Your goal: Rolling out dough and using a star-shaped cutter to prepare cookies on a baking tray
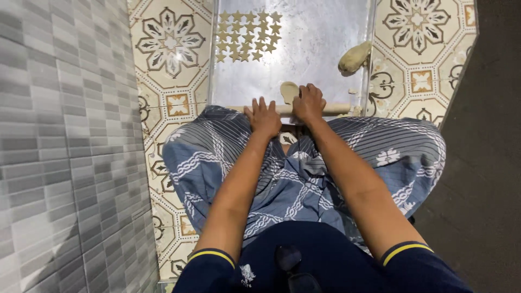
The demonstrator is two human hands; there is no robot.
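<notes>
Fingers: left hand (pixel 264 117) has them spread flat and relaxed, pressing down on the rolling pin (pixel 336 108), not curled round it. Right hand (pixel 308 103) has them bent over the top of the pin, kind of a loose clench on it.
Rolling pin: pale wooden one, lying crosswise along the near edge of the metal sheet (pixel 315 49), mostly hidden under both hands, with its right end poking out past the right hand.
Dough piece: small flattened bit of dough (pixel 288 90) sitting on the sheet right beyond the pin, just beside the right-hand knuckles.
Dough lump: bigger rough lump (pixel 354 57) over at the sheet's right edge, well apart from the hands.
Star cutouts: neat rows of little star shapes (pixel 248 36) laid out at the far left of the sheet.
Sitting: person is on the patterned floor tiles (pixel 171 43), lap covered by a blue and grey patterned cloth (pixel 304 179), dark sleeves with yellow trim.
Left side: grey tiled wall (pixel 65 146).
</notes>
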